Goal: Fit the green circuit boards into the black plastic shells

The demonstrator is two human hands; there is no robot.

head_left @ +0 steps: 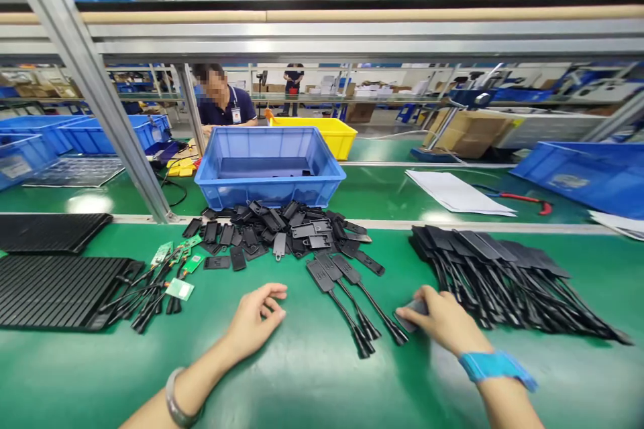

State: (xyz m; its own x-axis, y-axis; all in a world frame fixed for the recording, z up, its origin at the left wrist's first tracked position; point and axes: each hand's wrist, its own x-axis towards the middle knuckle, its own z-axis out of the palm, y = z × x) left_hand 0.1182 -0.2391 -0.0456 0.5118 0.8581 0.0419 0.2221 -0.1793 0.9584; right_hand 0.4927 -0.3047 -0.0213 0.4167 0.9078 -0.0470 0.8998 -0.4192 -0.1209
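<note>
My left hand [255,322] rests on the green table [312,375] with its fingers loosely curled and nothing visible in them. My right hand [443,319] is closed over a small black plastic part [410,314] lying on the table. Between the hands lie three black cabled pieces [352,295], side by side. A heap of black plastic covers [282,231] sits further back. To the right is a long row of finished black cabled pieces [503,275]. Small green circuit boards with cables [166,278] lie to the left.
A blue bin [270,167] stands behind the heap, a yellow bin [327,134] beyond it. Black ribbed trays [50,288] lie at the far left. White paper [457,191] and red-handled pliers [526,200] lie on the back strip. A seated person [224,104] works opposite.
</note>
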